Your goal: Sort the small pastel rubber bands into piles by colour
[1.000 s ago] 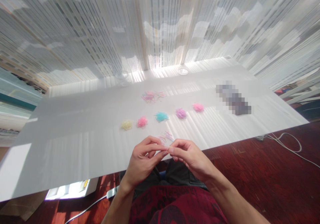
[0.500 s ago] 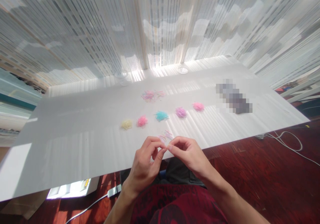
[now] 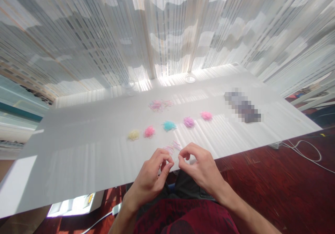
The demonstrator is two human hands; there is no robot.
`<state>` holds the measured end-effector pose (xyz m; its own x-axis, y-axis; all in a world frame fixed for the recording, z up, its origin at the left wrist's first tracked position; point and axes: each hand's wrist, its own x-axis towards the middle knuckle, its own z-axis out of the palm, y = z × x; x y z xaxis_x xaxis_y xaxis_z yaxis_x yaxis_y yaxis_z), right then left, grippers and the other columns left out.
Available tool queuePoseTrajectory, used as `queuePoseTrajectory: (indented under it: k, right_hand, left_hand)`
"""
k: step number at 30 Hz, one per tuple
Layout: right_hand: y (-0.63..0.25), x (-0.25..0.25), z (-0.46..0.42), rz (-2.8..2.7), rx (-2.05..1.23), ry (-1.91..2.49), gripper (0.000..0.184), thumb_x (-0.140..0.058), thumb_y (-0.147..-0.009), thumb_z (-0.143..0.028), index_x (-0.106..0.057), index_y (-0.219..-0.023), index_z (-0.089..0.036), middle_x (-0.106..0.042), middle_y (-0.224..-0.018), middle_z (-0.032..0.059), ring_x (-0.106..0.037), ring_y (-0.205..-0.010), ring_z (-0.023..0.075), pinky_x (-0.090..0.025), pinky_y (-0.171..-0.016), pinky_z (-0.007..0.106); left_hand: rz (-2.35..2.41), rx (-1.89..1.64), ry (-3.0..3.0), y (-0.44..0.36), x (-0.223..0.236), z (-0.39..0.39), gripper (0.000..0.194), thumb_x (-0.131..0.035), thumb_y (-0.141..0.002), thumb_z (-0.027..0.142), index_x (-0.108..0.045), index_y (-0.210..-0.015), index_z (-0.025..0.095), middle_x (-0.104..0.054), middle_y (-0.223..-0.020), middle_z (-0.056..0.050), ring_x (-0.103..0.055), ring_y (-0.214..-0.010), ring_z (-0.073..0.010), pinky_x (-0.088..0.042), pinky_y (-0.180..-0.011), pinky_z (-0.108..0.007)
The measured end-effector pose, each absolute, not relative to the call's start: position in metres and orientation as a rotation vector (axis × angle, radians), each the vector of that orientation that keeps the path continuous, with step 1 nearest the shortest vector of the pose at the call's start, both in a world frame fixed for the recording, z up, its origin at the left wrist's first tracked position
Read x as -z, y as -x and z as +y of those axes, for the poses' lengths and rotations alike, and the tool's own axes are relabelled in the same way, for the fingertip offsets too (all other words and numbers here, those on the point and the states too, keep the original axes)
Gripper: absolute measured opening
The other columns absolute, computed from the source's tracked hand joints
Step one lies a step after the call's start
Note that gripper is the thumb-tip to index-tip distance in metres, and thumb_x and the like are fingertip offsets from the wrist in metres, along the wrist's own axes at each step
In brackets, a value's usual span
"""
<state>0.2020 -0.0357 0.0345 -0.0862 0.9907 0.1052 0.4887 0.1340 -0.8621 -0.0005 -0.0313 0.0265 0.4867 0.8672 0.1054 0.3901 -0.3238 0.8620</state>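
My left hand [image 3: 154,171] is pinched at the near edge of the white table [image 3: 86,150]; whatever sits between its fingertips is too small to make out. Facing it a short gap away, my right hand [image 3: 197,164] also holds thumb and forefinger together, its contents hidden. Just beyond them lies a loose scatter of pale pink and lilac strips [image 3: 176,145]. Farther out, small heaps of thin strips form a row: yellow [image 3: 133,135], deep pink [image 3: 149,131], turquoise [image 3: 169,125], purple [image 3: 188,122] and light pink [image 3: 206,115]. A mixed-colour pile [image 3: 159,105] lies behind the row.
Two clear round dishes or lids, one at the back left [image 3: 128,84] and one at the back middle [image 3: 190,79], stand near the curtain [image 3: 167,28]. A blurred-out dark object [image 3: 243,105] lies on the right. Below the table are a white box [image 3: 75,204] and cables [image 3: 306,150].
My hands have moved apart; their fingertips met before and now leave a small gap. The view has tilted slightly, so the table sits a little lower.
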Motion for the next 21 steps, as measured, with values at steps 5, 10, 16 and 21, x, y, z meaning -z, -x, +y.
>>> queuePoseTrajectory:
  k: [5, 10, 16, 21]
  right_hand:
    - [-0.202, -0.028, -0.037, -2.013, -0.253, 1.341, 0.017, -0.062, -0.088, -0.007, -0.064, -0.076, -0.019, -0.062, -0.074, 0.0009, -0.056, -0.072, 0.0175, -0.04, -0.071, 0.032]
    - [-0.206, -0.027, -0.035, -2.209, -0.004, 1.267, 0.023, -0.061, -0.09, -0.006, -0.062, -0.071, -0.018, -0.062, -0.071, 0.0019, -0.052, -0.069, 0.0183, -0.035, -0.067, 0.034]
    - [-0.204, -0.025, -0.037, -2.059, -0.348, 1.29, 0.016, -0.061, -0.091, -0.01, -0.066, -0.078, -0.019, -0.064, -0.076, 0.0017, -0.058, -0.072, 0.0176, -0.042, -0.069, 0.031]
    - [-0.207, -0.04, -0.038, -1.614, -1.108, 1.459, 0.018, -0.062, -0.096, -0.034, -0.074, -0.091, -0.021, -0.071, -0.082, 0.0019, -0.062, -0.072, 0.016, -0.047, -0.066, 0.028]
  left_hand:
    - [1.022, -0.597, -1.812, 0.005, -0.03, -0.028, 0.017, -0.047, -0.107, 0.027, -0.057, -0.095, 0.022, -0.057, -0.095, -0.002, -0.053, -0.078, -0.0144, -0.045, -0.071, -0.027]
    - [1.052, -0.397, -1.847, 0.009, -0.037, -0.026, 0.017, -0.046, -0.107, 0.026, -0.057, -0.095, 0.022, -0.057, -0.091, 0.0, -0.053, -0.076, -0.0146, -0.043, -0.071, -0.029]
    - [1.051, -0.454, -1.836, 0.006, -0.04, -0.024, 0.016, -0.047, -0.106, 0.027, -0.06, -0.097, 0.022, -0.059, -0.093, -0.002, -0.053, -0.075, -0.0146, -0.044, -0.07, -0.029]
    - [1.032, -0.653, -1.762, 0.002, -0.039, -0.02, 0.016, -0.052, -0.105, 0.029, -0.062, -0.095, 0.021, -0.059, -0.092, -0.003, -0.053, -0.075, -0.0147, -0.045, -0.067, -0.027]
